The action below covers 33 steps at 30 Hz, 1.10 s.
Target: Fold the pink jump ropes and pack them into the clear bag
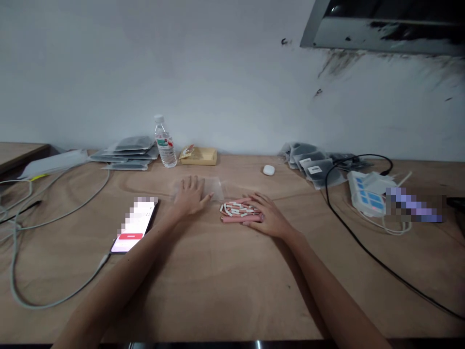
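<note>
My left hand (191, 196) lies flat with fingers spread on a clear plastic bag (214, 189) on the wooden table (218, 281). My right hand (267, 215) rests palm down beside and partly over a pink bundle (238, 211) of several small red-and-white pieces, fingers stretched over its right end. Neither hand grips anything that I can see.
A phone (135, 230) on a cable lies left of my left arm. At the back stand a water bottle (165, 143), grey pouches (127, 152), a yellow box (199, 156) and a white earbud case (269, 170). More pouches (314, 167), a power strip (366, 196) and a black cable (363, 247) lie right.
</note>
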### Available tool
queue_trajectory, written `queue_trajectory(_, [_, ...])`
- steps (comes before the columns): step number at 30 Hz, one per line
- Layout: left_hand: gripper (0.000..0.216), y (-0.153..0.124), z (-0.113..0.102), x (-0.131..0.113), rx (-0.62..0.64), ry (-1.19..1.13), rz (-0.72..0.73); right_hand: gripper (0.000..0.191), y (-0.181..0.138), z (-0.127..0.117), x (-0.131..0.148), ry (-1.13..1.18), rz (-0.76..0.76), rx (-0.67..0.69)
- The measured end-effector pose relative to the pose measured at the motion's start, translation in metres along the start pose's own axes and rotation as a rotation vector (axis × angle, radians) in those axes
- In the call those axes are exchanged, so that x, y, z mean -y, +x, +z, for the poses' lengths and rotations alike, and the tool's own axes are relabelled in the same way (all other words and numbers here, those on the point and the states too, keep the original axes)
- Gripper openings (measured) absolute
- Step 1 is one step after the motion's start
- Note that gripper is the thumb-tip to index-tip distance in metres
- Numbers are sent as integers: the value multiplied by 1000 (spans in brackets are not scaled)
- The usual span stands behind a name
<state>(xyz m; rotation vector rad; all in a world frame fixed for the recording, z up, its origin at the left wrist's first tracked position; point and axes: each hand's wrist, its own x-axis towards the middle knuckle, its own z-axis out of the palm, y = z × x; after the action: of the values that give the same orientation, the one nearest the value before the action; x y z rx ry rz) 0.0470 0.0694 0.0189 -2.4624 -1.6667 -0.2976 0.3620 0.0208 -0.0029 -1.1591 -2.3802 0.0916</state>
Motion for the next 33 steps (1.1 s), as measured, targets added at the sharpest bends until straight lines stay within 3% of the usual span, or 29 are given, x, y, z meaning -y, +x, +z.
queue_trajectory(8, [71, -20, -4, 11, -8, -89, 185, 57, -2, -5, -9, 55, 19, -6])
queue_trajectory(12, [76, -32, -7, 0, -19, -154, 235, 54, -1, -3, -8, 64, 41, -40])
queue_trajectory(19, [104, -39, -10, -20, 19, -92, 265, 53, 1, -1, 1, 71, 2, -31])
queue_trajectory(28, [93, -37, -12, -18, -30, -222, 286, 58, 0, 6, 5, 116, -11, -81])
queue_trajectory(33, [91, -37, -15, -18, -49, -242, 288, 45, 2, 10, 9, 165, 25, -115])
